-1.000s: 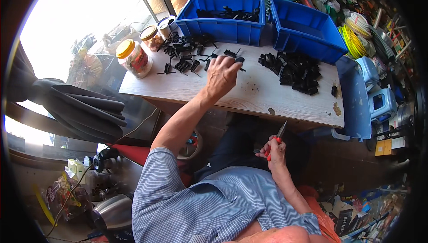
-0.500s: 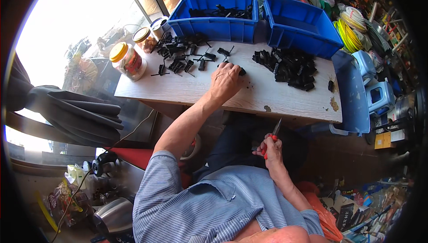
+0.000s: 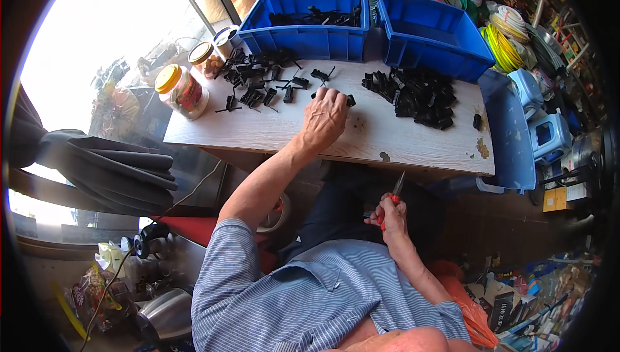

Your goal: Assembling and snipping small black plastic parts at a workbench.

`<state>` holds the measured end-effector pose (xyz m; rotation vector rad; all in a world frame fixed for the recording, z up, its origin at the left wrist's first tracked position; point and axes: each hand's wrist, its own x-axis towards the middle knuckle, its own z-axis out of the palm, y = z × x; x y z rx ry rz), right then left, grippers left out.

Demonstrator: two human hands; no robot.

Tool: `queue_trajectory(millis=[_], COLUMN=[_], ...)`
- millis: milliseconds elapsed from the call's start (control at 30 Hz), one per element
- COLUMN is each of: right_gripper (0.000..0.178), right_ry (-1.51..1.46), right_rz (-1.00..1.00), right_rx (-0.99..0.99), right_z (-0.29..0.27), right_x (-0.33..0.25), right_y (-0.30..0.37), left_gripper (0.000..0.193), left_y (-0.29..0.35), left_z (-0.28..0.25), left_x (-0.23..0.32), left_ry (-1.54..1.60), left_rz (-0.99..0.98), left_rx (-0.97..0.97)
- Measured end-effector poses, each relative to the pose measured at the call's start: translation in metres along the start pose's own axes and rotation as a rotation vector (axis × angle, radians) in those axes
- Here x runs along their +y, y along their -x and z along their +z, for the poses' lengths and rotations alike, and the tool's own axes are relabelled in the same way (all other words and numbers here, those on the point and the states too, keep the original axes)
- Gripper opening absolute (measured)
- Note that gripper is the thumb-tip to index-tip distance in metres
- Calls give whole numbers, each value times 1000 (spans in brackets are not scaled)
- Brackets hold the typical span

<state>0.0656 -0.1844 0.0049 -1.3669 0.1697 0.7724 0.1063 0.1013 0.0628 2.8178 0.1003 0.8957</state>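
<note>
My left hand [image 3: 325,118] is closed over a small black plastic part [image 3: 351,101] on the table, its fingers curled down. The part's ends show on both sides of the fingers; its middle is hidden. My right hand [image 3: 391,216] is held low in front of the table edge, wrapped around red-handled pliers [image 3: 398,185] with their narrow metal jaws pointing up. Left of my left hand lie loose black parts with thin stems [image 3: 258,81]. To its right is a dense heap of black parts [image 3: 416,99], and one lone black piece [image 3: 477,121] sits near the right edge.
Two blue crates stand along the back; the left crate [image 3: 303,39] holds black parts. Beside it are a yellow-lidded jar [image 3: 181,92], another jar [image 3: 206,59] and a tin [image 3: 226,40]. A larger blue bin [image 3: 512,139] and blue stools [image 3: 551,139] stand right of the table [image 3: 245,129].
The whole view has shifted slightly. My left hand stays closed over the black part in nearly the same spot, and my right hand keeps its hold on the pliers.
</note>
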Motion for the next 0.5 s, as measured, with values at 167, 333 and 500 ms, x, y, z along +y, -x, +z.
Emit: queue_trajectory(millis=[167,333,500], right_gripper=[30,31,32], right_ry=[20,28,0], right_rz=[-6,-10,-6], right_rx=[6,-3,-4], right_z=[4,1,-3], right_x=[-5,1,6], right_y=[4,0,-1], left_gripper=[22,22,24], left_y=[-4,-18,-13], left_z=[-1,-8,-8], left_x=[-1,0,4], left_ry=[23,-39,-36], left_rz=[-14,7,-8], left_rx=[-91,-209,-220])
